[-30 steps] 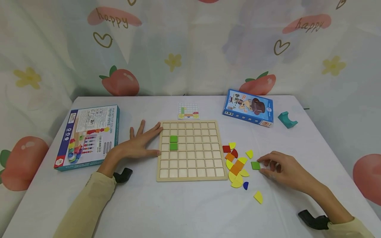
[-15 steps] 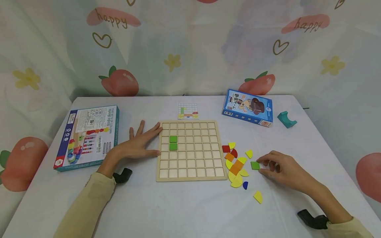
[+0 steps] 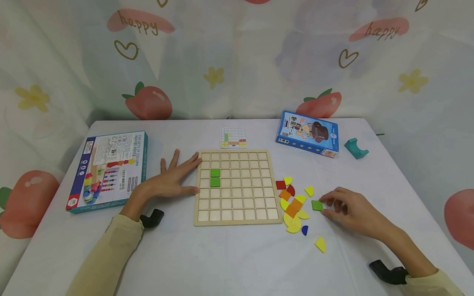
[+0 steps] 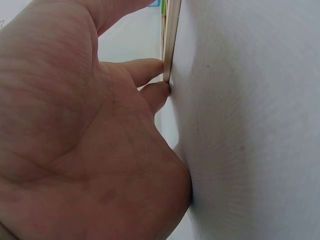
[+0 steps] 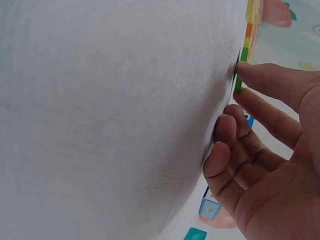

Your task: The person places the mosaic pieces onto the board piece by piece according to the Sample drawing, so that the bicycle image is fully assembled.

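Note:
A wooden grid board lies flat on the table, with two green square tiles set one above the other in its left part. Spread fingers and thumb of my left hand touch the board's left edge. To the right, my right hand pinches another green square tile by its side between thumb and index finger, at the table surface. In the right wrist view the same green tile shows at those two fingertips, the other fingers curled below. The left wrist view shows two fingertips against the board's side.
Several yellow, orange, red and blue pieces lie between board and right hand. A small pattern card sits behind the board. A blue box and a teal arch block are back right; a larger box stands left.

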Available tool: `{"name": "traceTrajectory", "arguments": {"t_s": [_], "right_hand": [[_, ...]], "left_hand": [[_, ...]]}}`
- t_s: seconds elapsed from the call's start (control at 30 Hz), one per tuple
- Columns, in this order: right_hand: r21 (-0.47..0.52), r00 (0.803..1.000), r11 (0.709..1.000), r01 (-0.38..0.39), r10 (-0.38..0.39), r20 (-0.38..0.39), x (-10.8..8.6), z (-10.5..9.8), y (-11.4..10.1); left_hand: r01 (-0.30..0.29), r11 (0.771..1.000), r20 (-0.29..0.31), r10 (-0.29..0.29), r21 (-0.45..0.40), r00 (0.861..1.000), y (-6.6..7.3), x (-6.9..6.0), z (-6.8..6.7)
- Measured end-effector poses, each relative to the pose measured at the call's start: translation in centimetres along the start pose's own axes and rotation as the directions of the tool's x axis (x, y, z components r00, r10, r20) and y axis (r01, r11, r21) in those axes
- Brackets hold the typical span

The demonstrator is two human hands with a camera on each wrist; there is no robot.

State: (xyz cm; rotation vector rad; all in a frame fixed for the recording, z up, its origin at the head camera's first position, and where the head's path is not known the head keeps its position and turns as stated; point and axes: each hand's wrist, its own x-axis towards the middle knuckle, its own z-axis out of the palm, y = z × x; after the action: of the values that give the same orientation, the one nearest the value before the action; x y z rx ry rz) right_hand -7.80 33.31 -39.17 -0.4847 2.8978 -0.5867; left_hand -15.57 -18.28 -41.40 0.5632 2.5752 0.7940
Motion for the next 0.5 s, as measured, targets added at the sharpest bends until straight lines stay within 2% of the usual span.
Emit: {"name": "traceTrajectory", "arguments": {"t_s": [0.33, 0.5], "right_hand": [[0.0, 0.999, 1.0, 0.023, -0.023, -0.027, 0.2, -0.4, -0.4], [0.021, 0.998, 0.999, 0.049, -0.049, -0.036, 0.7, -0.5, -1.3]], "left_hand": [[-0.003, 1.0, -0.006, 0.003, -0.001, 1.0, -0.2, -0.1, 0.0], [-0.005, 1.0, -0.012, 0.005, 0.003, 1.0, -0.3, 0.0, 0.1]]}}
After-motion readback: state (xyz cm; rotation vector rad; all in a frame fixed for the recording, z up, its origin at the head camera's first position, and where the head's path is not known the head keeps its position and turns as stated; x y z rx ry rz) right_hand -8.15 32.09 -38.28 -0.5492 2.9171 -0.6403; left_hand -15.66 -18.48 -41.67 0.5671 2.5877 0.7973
